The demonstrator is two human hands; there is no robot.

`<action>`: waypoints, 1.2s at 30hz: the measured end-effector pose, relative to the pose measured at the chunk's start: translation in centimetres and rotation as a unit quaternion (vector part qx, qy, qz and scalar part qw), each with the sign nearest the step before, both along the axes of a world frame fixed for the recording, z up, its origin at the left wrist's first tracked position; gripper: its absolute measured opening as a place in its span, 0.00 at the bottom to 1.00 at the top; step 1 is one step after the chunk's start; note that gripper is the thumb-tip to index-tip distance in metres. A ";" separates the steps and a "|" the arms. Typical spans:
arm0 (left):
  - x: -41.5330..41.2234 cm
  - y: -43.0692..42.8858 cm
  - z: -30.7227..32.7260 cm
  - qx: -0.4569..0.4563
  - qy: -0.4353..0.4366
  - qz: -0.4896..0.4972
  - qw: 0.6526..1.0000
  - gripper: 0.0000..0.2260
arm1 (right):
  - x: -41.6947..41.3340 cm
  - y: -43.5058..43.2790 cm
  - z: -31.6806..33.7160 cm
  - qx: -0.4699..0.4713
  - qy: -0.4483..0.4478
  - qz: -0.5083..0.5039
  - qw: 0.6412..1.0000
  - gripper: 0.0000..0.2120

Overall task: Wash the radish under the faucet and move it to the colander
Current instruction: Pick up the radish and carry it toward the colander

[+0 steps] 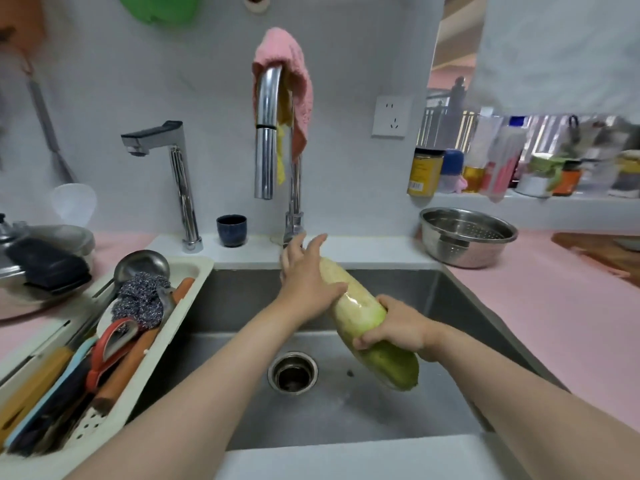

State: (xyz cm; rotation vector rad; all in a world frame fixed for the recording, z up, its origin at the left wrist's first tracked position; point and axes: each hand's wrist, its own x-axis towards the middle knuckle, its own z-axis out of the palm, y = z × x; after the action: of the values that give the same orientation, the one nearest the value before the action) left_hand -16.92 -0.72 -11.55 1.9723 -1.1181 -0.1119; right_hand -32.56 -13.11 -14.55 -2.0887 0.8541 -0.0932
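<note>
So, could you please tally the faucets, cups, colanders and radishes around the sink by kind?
Chrome faucets: 2, tall gooseneck, angular short
Dark blue ceramic cup: 1
Round steel colander: 1
Long white-green radish: 1
Total: 5

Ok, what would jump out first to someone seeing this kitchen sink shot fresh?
The big green-and-white radish, held slantwise over the steel sink: the right hand grips its green end while the left hand reaches toward the faucet's base. Next, the pink cloth draped over the tall faucet, and the steel colander waiting on the pink counter, right.
</note>
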 end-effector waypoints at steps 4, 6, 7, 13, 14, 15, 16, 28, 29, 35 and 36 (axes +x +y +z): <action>-3.0 -1.1 1.9 -0.045 0.283 -0.028 0.958 0.42 | -3.2 0.4 1.6 0.027 -0.139 -0.080 0.987 0.43; -4.4 -1.8 2.4 0.007 0.376 -0.131 0.917 0.37 | -4.0 0.4 2.4 0.001 -0.191 -0.109 0.976 0.47; -5.3 -2.2 2.7 0.031 0.357 -0.168 0.918 0.32 | -4.3 0.0 2.5 -0.011 -0.201 -0.111 0.973 0.48; -8.9 -4.8 4.9 0.046 0.240 -0.190 0.951 0.22 | -8.1 -1.0 5.1 -0.028 -0.207 -0.087 0.974 0.24; -9.2 -5.3 5.6 0.038 0.220 -0.196 0.955 0.22 | -8.4 -1.6 5.6 -0.030 -0.219 -0.102 0.970 0.28; -9.5 -6.0 6.4 0.027 0.200 -0.197 0.959 0.22 | -8.4 -2.4 6.1 -0.030 -0.226 -0.114 0.967 0.34; -9.8 -6.8 7.3 0.014 0.187 -0.196 0.962 0.22 | -8.5 -3.4 6.7 -0.031 -0.237 -0.125 0.963 0.40; -7.8 -19.4 15.8 -0.055 0.096 -0.159 0.981 0.15 | -6.8 -17.3 18.3 -0.258 -0.177 -0.124 0.942 0.45; -7.3 -20.3 15.8 -0.055 0.090 -0.150 0.983 0.16 | -6.3 -18.5 18.6 -0.276 -0.162 -0.117 0.940 0.46; -4.9 -26.4 13.1 -0.014 0.044 -0.102 0.994 0.22 | -3.9 -24.4 17.4 -0.317 -0.090 -0.098 0.939 0.49; -4.8 -27.3 12.2 0.002 0.034 -0.100 0.994 0.21 | -3.8 -25.0 16.8 -0.319 -0.078 -0.095 0.940 0.49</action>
State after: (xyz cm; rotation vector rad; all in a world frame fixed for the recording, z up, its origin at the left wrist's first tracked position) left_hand -21.67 -27.99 0.65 1.8421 -1.2691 -0.2841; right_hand -36.32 -38.14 2.25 -2.5369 1.0162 -0.7143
